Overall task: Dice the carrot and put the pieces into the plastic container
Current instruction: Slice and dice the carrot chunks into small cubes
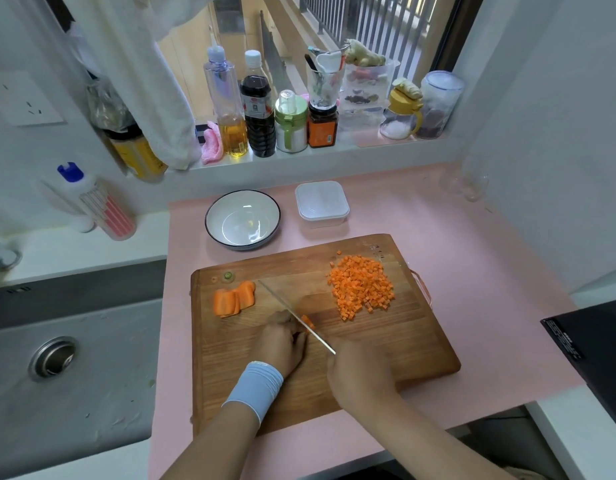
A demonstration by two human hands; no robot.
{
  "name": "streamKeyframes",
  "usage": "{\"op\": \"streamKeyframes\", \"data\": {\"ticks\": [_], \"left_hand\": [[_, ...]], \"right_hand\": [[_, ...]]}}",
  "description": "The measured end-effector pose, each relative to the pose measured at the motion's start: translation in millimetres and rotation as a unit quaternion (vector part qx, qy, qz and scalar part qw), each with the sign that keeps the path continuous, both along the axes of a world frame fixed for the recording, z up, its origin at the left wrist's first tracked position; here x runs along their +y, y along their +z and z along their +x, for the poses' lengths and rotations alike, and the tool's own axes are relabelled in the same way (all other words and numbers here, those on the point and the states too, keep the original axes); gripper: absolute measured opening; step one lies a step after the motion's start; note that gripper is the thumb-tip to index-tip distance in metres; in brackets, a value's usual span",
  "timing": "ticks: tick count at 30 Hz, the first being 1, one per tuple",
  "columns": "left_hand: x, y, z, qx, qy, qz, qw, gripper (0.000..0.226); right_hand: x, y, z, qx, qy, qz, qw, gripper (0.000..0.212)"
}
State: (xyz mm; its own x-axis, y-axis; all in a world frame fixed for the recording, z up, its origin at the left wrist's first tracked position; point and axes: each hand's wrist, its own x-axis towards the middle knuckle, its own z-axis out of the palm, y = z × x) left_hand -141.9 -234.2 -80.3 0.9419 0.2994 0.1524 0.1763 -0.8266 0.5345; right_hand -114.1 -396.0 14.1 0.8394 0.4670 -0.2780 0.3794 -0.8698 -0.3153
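Observation:
A wooden cutting board (386,344) lies on a pink mat. My left hand (280,342) curls over a small carrot piece (307,321) at the board's middle. My right hand (360,374) grips the handle of a knife (292,311), its blade edge down against that piece. A heap of diced carrot (362,285) sits at the board's far right. Several carrot slabs (234,299) lie at the far left. The clear plastic container (322,203) stands behind the board, with no carrot visible in it.
A white bowl (243,219) with a dark rim stands left of the container. Bottles and jars (258,109) line the window sill. A steel sink (57,362) lies to the left, a black appliance (597,348) to the right.

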Motion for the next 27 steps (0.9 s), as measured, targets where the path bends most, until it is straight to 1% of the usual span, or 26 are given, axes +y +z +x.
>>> {"op": "streamKeyframes", "data": {"ticks": [3, 9, 12, 15, 19, 27], "left_hand": [[-1, 3, 2, 0.024, 0.009, 0.005, 1.0, 0.008], [-1, 5, 5, 0.029, 0.013, 0.012, 0.999, 0.013], [0, 4, 3, 0.029, 0.017, -0.002, 0.999, 0.019], [1, 2, 2, 0.018, 0.016, -0.017, 1.0, 0.017], [0, 3, 2, 0.008, 0.006, -0.019, 1.0, 0.018], [-2, 3, 0, -0.008, 0.004, -0.022, 1.0, 0.022]], "right_hand": [[-2, -1, -6, -0.002, -0.005, 0.004, 1.0, 0.024], [-5, -5, -5, 0.006, -0.009, -0.002, 1.0, 0.024], [-4, -5, -4, 0.028, -0.023, -0.01, 0.999, 0.025], [1, -2, 3, 0.068, -0.046, -0.018, 0.996, 0.026], [11, -2, 16, 0.117, -0.061, -0.004, 0.991, 0.024], [21, -1, 21, 0.128, -0.072, -0.004, 0.989, 0.027]]}}
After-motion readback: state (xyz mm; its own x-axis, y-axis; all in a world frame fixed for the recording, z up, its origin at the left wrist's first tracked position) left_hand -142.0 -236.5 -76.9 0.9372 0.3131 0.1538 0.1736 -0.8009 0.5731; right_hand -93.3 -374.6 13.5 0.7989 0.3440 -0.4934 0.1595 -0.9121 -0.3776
